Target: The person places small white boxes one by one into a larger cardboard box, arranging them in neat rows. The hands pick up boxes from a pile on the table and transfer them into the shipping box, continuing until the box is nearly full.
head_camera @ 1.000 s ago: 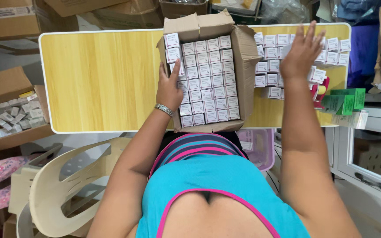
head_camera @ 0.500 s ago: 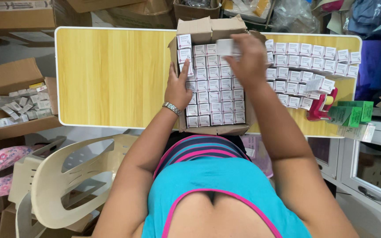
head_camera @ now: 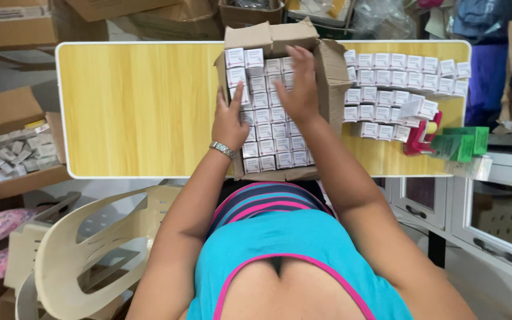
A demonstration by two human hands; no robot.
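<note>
Cardboard box (head_camera: 327,83) packed with rows of small white cartons (head_camera: 271,133) sits open on the yellow table (head_camera: 143,106). Left hand (head_camera: 230,118), a metal watch (head_camera: 223,149) at its wrist, lies open and flat along the box's left side, fingers stretched over the cartons. Right hand (head_camera: 298,86) rests spread, palm down, on the upper rows inside the box, gripping nothing visible. More white cartons (head_camera: 398,83) lie in rows on the table just right of the box, with green packets (head_camera: 460,142) near the table's right edge
</note>
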